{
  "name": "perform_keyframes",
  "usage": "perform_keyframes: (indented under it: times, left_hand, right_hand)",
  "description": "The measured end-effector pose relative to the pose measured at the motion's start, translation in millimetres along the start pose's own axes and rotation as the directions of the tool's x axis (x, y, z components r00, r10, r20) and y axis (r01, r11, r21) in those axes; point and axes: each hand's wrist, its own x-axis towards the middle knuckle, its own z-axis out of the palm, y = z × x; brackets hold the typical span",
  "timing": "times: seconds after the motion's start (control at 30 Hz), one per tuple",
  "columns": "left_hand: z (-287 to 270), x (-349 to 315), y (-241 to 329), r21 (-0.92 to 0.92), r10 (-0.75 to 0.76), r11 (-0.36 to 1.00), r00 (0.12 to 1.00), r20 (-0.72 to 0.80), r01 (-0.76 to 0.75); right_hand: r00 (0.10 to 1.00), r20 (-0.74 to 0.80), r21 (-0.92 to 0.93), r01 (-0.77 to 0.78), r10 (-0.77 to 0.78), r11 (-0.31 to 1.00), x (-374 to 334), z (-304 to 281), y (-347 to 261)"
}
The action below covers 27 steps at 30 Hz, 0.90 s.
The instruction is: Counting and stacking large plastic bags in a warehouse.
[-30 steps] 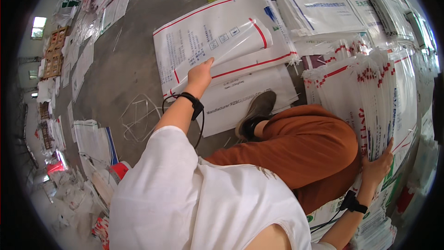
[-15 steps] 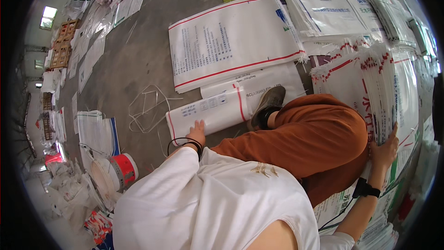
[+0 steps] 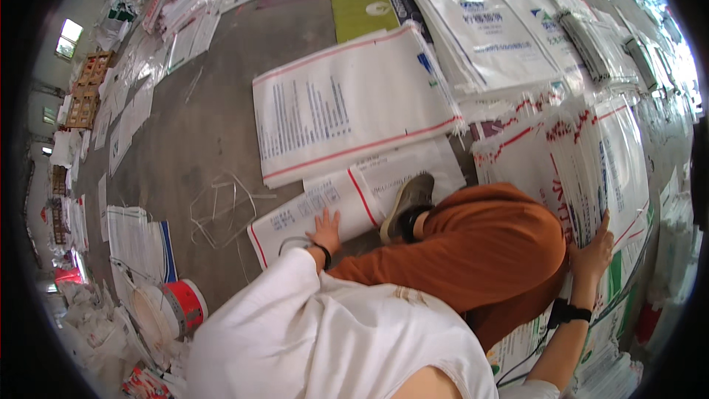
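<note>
My left hand (image 3: 325, 232) lies with fingers spread on the near side of a folded white woven sack (image 3: 301, 208) with red stripes. This sack rests partly over another white sack (image 3: 422, 166) on the floor, beside my shoe (image 3: 408, 207). At the right, my right hand (image 3: 593, 255) is closed around the near end of a thick folded bundle of white sacks (image 3: 580, 170) with red-marked edges. The bundle stands on edge next to my bent knee; the fingers behind it are partly hidden.
A flat stack of white sacks (image 3: 358, 107) lies ahead, with more stacks (image 3: 487, 37) at the far right. Loose white strapping (image 3: 221, 210) curls on the floor at left. A red-and-white tub (image 3: 185, 307) stands near the lower left, beside other sacks (image 3: 136, 244).
My left hand has slid farther onto the folded sack and its fingers have spread. My right hand keeps its place at the bundle. The whole view has tilted, showing more of the far floor.
</note>
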Motion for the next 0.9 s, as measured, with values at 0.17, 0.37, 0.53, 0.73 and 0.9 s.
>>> perform_keyframes:
  times: [0.17,0.37,0.53,0.73,0.9]
  left_hand:
    - [31,14,-1,0.036,0.006,0.999,0.988,-0.156,0.000]
    - [17,43,-35,-0.046,0.147,0.987,0.979,-0.141,-0.155]
    - [-68,41,-58,0.000,0.226,0.971,0.908,-0.352,-0.241]
    - [-263,13,-90,0.031,0.116,0.989,0.644,-0.756,-0.142]
    - [-413,-4,-21,0.046,0.052,0.999,0.440,-0.896,-0.023]
  right_hand:
    - [0.998,-0.064,0.071,0.032,-0.027,0.997,-5,5,2]
    - [1.000,-0.021,0.026,0.000,0.000,1.000,-5,1,0]
    - [1.000,0.014,-0.001,-0.009,0.009,1.000,-6,-2,-1]
    - [0.998,0.058,-0.005,-0.014,0.014,1.000,-2,-1,-5]
    - [0.998,0.044,0.001,-0.036,0.036,0.999,-4,3,4]
